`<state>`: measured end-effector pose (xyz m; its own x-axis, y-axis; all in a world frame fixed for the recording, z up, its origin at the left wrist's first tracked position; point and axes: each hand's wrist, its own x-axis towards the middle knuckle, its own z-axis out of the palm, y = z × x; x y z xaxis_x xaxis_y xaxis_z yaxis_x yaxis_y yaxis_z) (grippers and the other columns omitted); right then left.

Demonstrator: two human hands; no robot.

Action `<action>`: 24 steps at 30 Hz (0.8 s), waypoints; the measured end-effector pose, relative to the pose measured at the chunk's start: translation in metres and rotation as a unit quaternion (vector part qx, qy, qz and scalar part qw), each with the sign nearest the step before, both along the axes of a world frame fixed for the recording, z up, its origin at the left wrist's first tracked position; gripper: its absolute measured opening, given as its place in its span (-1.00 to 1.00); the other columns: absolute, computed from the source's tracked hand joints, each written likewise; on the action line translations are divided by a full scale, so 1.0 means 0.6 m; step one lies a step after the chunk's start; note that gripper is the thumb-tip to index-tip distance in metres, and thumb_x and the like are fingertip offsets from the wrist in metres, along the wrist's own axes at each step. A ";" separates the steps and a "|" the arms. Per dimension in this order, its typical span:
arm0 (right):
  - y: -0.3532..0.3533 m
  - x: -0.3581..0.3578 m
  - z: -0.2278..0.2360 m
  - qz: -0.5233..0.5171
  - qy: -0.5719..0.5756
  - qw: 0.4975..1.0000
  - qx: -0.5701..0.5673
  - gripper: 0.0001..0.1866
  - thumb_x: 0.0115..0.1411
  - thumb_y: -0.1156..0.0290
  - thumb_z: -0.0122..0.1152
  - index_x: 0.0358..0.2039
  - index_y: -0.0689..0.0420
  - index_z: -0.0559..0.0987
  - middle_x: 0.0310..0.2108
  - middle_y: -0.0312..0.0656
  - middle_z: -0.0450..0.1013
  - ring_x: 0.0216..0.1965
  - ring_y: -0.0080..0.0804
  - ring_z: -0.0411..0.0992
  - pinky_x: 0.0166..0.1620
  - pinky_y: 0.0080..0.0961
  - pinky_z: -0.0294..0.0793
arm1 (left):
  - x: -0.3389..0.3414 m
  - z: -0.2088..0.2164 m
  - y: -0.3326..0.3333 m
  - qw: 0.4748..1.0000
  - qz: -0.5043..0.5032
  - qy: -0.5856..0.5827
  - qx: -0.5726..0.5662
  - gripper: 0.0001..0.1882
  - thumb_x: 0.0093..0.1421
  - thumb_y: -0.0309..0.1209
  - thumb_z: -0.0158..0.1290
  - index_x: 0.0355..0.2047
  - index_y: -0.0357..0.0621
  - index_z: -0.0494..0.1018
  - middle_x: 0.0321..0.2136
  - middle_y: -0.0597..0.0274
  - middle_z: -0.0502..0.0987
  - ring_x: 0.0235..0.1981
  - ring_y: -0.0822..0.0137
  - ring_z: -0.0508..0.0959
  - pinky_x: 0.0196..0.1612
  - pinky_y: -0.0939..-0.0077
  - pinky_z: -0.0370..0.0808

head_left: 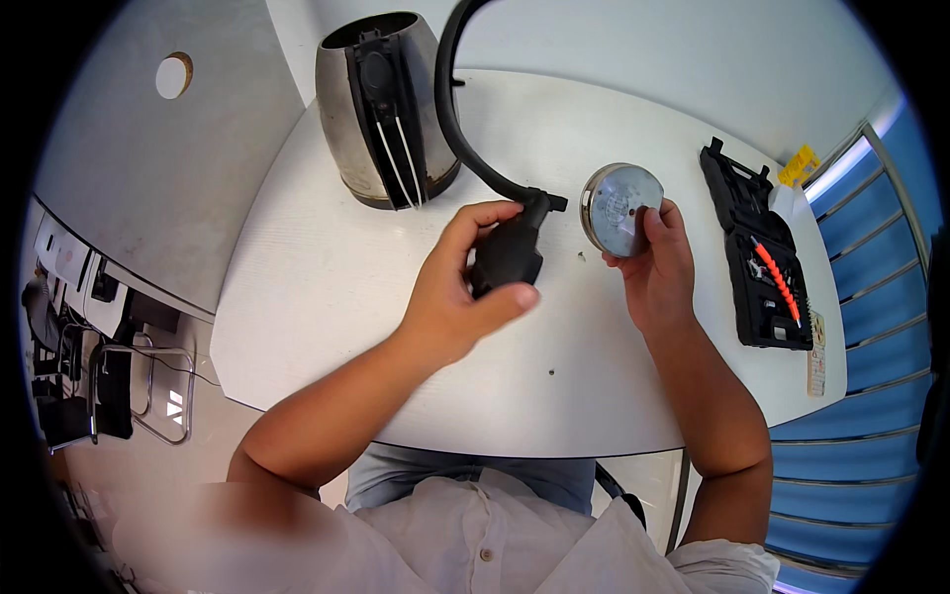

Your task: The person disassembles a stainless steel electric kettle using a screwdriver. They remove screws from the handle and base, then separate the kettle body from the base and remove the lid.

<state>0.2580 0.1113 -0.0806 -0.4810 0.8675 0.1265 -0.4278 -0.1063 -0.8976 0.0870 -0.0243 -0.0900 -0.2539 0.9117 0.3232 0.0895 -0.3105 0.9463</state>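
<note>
My left hand [440,312] is closed around the thick end of a black plastic kettle handle [508,255], whose long curved strip arches up past the top of the view. In my right hand [663,277], a round metal kettle lid [616,210] is pinched by its edge, its flat grey face turned toward me. Handle and lid are apart, both held over the white table [475,396]. Behind the left hand stands a steel kettle body [336,124], open at the top. Two pale wires hang down the black channel on its side.
An open black tool case [737,247] lies at the right, with an orange flexible driver shaft [775,280] in it. Beside it are a pale remote control [816,354] and a yellow packet [798,165]. A tiny dark screw [551,372] lies near the front edge.
</note>
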 end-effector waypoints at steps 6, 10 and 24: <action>0.002 -0.001 0.000 0.005 0.001 1.000 -0.001 -0.83 0.28 0.34 -0.13 -0.19 0.15 0.27 -0.30 -0.19 0.38 -0.43 -0.47 0.36 -0.39 -0.49 0.36 | 0.003 0.005 -0.001 0.972 0.125 0.196 0.037 -0.16 -0.25 -0.23 0.31 0.04 -0.20 0.19 -0.09 0.01 0.32 -0.04 0.08 0.34 0.02 0.29 0.29; 0.002 0.002 -0.006 0.026 -0.001 1.000 0.006 -0.83 0.27 0.35 -0.11 -0.18 0.15 0.28 -0.29 -0.21 0.37 -0.36 -0.48 0.37 -0.39 -0.50 0.37 | -0.002 0.009 -0.003 0.951 0.152 0.265 0.036 -0.09 -0.27 -0.23 0.32 0.09 -0.22 0.15 -0.05 -0.01 0.31 -0.02 0.05 0.32 0.04 0.27 0.27; -0.007 0.002 -0.015 0.079 -0.030 0.995 0.061 -0.80 0.25 0.33 -0.07 -0.16 0.09 0.29 -0.24 -0.28 0.38 -0.28 -0.58 0.37 -0.36 -0.56 0.39 | -0.001 0.006 -0.002 0.983 0.120 0.130 0.046 -0.04 -0.18 -0.24 0.31 0.17 -0.21 0.02 0.02 -0.06 0.29 0.06 0.14 0.32 0.11 0.38 0.24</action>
